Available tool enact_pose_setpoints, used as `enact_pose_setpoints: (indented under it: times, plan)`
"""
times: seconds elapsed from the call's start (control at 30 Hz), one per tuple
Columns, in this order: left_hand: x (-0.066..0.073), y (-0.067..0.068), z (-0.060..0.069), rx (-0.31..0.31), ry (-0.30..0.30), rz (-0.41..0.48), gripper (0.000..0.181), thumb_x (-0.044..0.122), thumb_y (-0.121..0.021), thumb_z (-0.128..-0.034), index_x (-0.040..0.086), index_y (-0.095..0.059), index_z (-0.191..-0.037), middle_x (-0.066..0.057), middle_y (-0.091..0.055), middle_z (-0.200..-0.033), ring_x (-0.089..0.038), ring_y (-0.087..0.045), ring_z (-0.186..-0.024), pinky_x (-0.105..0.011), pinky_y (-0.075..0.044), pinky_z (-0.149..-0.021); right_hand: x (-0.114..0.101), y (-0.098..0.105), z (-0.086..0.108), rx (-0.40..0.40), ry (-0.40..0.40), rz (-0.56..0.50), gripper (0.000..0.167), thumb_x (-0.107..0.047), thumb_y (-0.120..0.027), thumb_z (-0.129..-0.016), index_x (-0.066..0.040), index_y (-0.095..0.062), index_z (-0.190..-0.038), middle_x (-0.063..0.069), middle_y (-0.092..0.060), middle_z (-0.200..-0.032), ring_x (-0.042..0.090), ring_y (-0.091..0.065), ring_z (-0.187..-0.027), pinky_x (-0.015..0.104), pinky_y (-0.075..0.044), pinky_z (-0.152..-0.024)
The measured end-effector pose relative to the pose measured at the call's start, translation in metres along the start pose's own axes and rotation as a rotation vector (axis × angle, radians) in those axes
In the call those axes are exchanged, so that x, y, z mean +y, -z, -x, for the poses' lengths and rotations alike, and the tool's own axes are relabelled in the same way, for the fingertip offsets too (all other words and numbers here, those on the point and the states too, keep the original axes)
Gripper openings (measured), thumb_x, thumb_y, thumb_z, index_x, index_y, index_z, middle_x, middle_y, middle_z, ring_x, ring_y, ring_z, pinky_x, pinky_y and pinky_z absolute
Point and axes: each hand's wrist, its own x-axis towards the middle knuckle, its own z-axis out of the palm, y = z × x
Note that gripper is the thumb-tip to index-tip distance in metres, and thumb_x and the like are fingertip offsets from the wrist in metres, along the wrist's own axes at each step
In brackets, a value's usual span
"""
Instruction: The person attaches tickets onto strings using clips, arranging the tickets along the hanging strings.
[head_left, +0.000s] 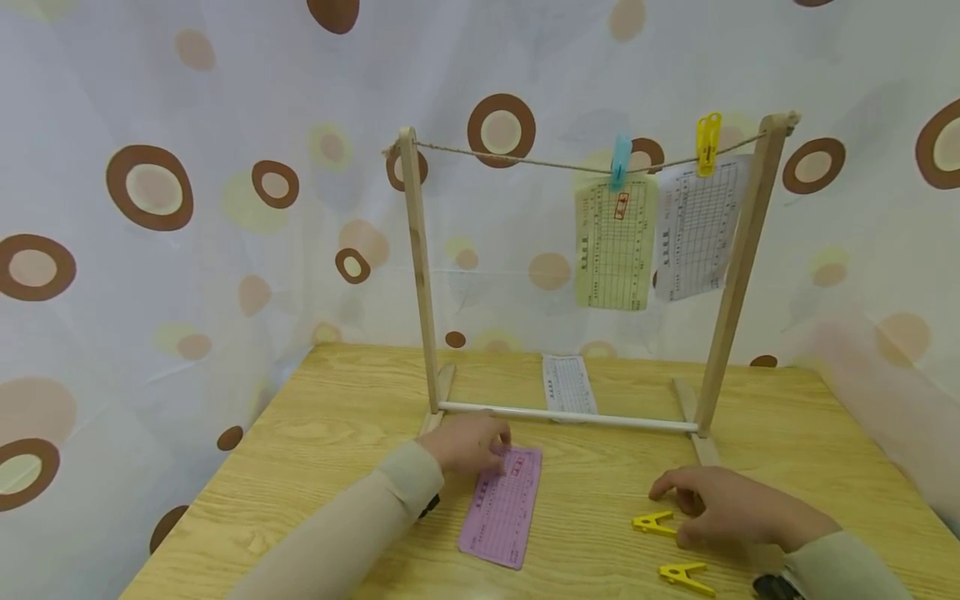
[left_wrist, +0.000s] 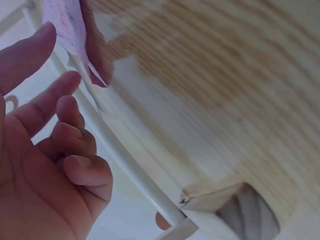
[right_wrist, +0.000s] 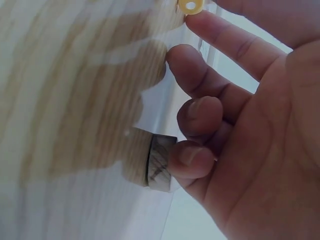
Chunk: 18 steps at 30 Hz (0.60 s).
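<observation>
On the table lies a pink printed slip (head_left: 501, 508), and my left hand (head_left: 468, 443) is over its far end. In the left wrist view the thumb and index finger of this hand are apart beside the slip (left_wrist: 67, 25), the other fingers loosely curled. Whether a fingertip touches the paper, I cannot tell. My right hand (head_left: 738, 506) hovers by a yellow clothespin (head_left: 654, 523), with loosely bent fingers. The right wrist view shows the end of a yellow clothespin (right_wrist: 190, 5) by the index fingertip; contact is unclear. Nearer the front lies a second yellow clothespin (head_left: 686, 577).
A wooden frame (head_left: 422, 267) carries a sagging string (head_left: 510, 158). A blue clothespin (head_left: 621, 162) holds a yellow-green slip (head_left: 615, 250) there, and a yellow clothespin (head_left: 707, 143) a white one (head_left: 697, 233). Another white slip (head_left: 567, 383) lies behind the white bottom bar (head_left: 637, 422).
</observation>
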Motion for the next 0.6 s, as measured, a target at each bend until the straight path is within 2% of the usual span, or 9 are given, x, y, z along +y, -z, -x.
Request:
enact_pose_setpoints:
  times: [0.13,0.3,0.6]
  plan:
    - [-0.0064,-0.0007,-0.0014,-0.003,0.051,0.007,0.041,0.036,-0.079,-0.0885,0.019,-0.067,-0.124,0.005,-0.062,-0.11,-0.008,-0.057,-0.09,-0.029,-0.05,-0.083,0.0021,-0.0011,0.0009,0.011,0.04,0.026,0.043,-0.026,-0.08,-0.087,-0.018,-0.064,-0.125,0.0,-0.054,-0.091,0.008,-0.048,-0.079,0.029,-0.038,-0.066]
    - [-0.0084,-0.0018,-0.0009,-0.009,0.07,0.016,0.044,0.039,-0.081,-0.0861,0.018,-0.066,-0.122,0.005,-0.056,-0.103,-0.008,-0.055,-0.085,-0.028,-0.05,-0.079,0.0051,-0.0031,0.0001,0.019,0.096,0.037,0.039,-0.027,-0.079,-0.088,-0.02,-0.064,-0.123,-0.003,-0.053,-0.086,0.005,-0.047,-0.075,0.029,-0.038,-0.064]
    - [-0.006,-0.0042,-0.0009,-0.016,0.076,0.022,0.032,0.033,-0.083,-0.0849,0.013,-0.068,-0.104,0.008,-0.06,-0.093,-0.008,-0.055,-0.081,-0.026,-0.049,-0.074,0.0064,-0.0037,0.0009,0.019,0.094,0.018,0.038,-0.028,-0.078,-0.089,-0.019,-0.064,-0.123,-0.002,-0.054,-0.09,0.008,-0.047,-0.079,0.028,-0.039,-0.066]
